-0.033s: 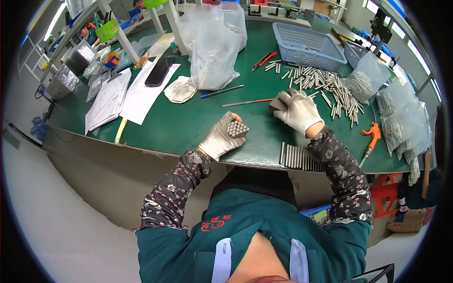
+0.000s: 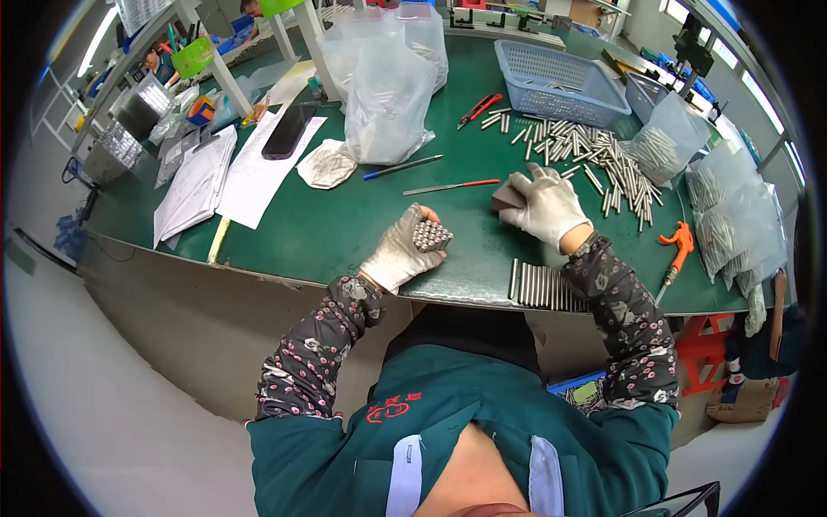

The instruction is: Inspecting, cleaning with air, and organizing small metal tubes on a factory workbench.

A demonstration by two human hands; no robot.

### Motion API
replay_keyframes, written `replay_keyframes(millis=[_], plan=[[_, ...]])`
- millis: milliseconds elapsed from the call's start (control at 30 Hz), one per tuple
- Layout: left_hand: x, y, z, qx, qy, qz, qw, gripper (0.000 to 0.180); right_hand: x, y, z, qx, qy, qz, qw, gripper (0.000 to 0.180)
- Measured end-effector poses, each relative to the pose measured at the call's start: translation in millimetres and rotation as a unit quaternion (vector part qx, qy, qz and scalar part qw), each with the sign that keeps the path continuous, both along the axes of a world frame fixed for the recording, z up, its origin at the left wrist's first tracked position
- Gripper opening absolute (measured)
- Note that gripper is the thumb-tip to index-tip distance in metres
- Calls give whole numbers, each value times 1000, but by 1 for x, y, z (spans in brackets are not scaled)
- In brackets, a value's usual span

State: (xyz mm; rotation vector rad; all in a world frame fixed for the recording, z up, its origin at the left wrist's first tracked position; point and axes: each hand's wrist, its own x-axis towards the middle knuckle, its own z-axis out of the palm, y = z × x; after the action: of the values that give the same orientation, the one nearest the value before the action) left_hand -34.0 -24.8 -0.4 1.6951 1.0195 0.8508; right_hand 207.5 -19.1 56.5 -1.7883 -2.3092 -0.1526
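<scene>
My left hand [image 2: 399,252], in a white work glove with bare fingertips, is closed round a tight bundle of steel pins [image 2: 431,235], their round ends showing. To its right, above the table, my gloved right hand [image 2: 551,207] grips a small dark brown block [image 2: 508,197]; its exact kind is not clear. Near the front edge, below the right hand, a row of steel pins [image 2: 541,285] lies side by side, partly covered by my right sleeve. A slim file with a red handle [image 2: 450,186] lies beyond both hands. Past the right hand spreads a heap of loose pins [image 2: 607,164].
A blue plastic basket [image 2: 560,95] stands behind the heap, with red-handled pliers [image 2: 480,110] beside it. Filled plastic bags [image 2: 732,220] and an orange air gun [image 2: 678,250] are at right. At left are a pen [image 2: 403,167], a white cloth [image 2: 327,165], a phone [image 2: 289,132] and papers [image 2: 196,181].
</scene>
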Motion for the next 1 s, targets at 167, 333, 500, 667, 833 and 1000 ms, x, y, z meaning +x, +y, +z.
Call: replay_keyframes(millis=[167,333,500,667,833,1000], plan=[[3,-5,3,7,-33,9,999,42,74,-33,13,64,114,-112,985,56],[-13,-2,-12,20,-36,17,999,40,185,-100,23,112,166,-457,866,44],[-7,-3,-13,-16,-96,-16,995,45,222,-144,-2,-66,131,-590,794,64],[2,-7,-1,-7,-94,-16,995,44,223,-115,-14,-91,162,-606,774,62],[2,-3,-2,22,-68,-2,997,42,275,-94,-42,-39,198,-654,730,42],[-16,-3,-9,-16,-71,13,997,40,241,-118,-21,106,657,-418,618,18]])
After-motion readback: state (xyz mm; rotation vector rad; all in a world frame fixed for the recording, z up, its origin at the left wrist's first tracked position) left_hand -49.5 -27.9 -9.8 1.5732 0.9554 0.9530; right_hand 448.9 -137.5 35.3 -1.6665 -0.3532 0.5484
